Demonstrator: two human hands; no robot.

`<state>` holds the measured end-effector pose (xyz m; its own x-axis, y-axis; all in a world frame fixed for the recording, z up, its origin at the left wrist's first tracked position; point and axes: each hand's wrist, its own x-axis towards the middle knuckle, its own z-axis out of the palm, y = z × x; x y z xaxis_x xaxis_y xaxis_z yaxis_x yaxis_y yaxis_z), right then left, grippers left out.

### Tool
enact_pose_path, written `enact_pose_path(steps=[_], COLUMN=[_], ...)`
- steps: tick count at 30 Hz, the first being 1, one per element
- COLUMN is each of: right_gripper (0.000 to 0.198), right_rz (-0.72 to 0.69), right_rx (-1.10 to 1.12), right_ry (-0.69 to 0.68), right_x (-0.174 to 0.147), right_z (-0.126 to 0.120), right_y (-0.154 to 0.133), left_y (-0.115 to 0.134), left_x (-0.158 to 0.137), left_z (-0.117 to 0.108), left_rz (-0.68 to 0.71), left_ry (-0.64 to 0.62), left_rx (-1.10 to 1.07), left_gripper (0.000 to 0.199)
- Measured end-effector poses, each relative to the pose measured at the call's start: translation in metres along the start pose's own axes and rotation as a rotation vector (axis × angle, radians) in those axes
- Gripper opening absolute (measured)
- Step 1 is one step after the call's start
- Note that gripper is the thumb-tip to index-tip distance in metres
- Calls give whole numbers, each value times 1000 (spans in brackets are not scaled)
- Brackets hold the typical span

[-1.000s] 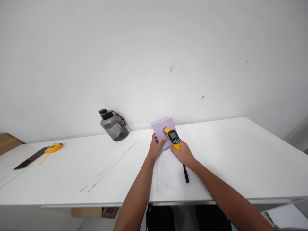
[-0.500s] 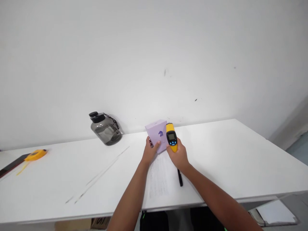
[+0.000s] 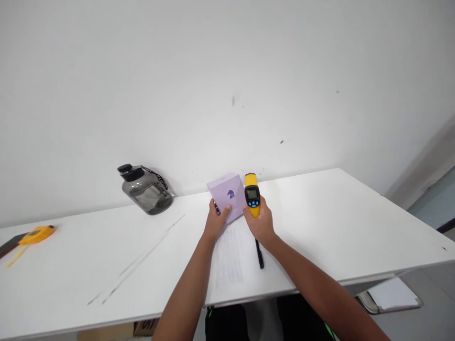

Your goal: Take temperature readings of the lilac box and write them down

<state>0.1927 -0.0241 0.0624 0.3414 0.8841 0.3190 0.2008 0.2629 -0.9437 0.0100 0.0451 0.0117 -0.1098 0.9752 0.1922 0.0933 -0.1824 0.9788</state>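
My left hand (image 3: 216,220) grips a light purple box (image 3: 234,196) with a dark horse-head logo, its thumb across the front face. Held tilted above the table, the box faces me. In my right hand (image 3: 262,222) is a yellow and black infrared thermometer (image 3: 252,193), its small screen and blue buttons turned toward me. The thermometer is close beside the box's right edge; my right fingertips are near the box, and I cannot tell if they touch it. Below the hands lie a sheet of paper with faint writing (image 3: 229,260) and a black pen (image 3: 259,255).
A grey transparent water bottle (image 3: 147,189) with a black lid leans by the wall. At far left lie a yellow tape measure (image 3: 38,234) and a dark flat strip (image 3: 10,245). The white table (image 3: 320,227) meets the wall behind; a white pad (image 3: 393,293) sits below its right front edge.
My view has shifted slightly, so the table items sit a little further left in it. Both hands keep their hold on the box and the thermometer.
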Motion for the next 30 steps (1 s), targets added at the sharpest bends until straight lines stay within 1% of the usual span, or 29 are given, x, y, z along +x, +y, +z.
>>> enact_pose_path(steps=[7, 23, 30], right_gripper=[50, 44, 46], right_rz=[16, 3, -8], right_rx=[5, 12, 21], right_ry=[-17, -28, -35], right_x=[0, 0, -1], right_z=[-1, -1, -2], right_y=[-1, -2, -3], left_y=[1, 2, 2], left_x=[0, -1, -1], left_z=[0, 0, 0], left_rz=[4, 24, 8], left_ry=[-8, -14, -17], left_rx=[10, -17, 4], left_gripper=[87, 80, 84])
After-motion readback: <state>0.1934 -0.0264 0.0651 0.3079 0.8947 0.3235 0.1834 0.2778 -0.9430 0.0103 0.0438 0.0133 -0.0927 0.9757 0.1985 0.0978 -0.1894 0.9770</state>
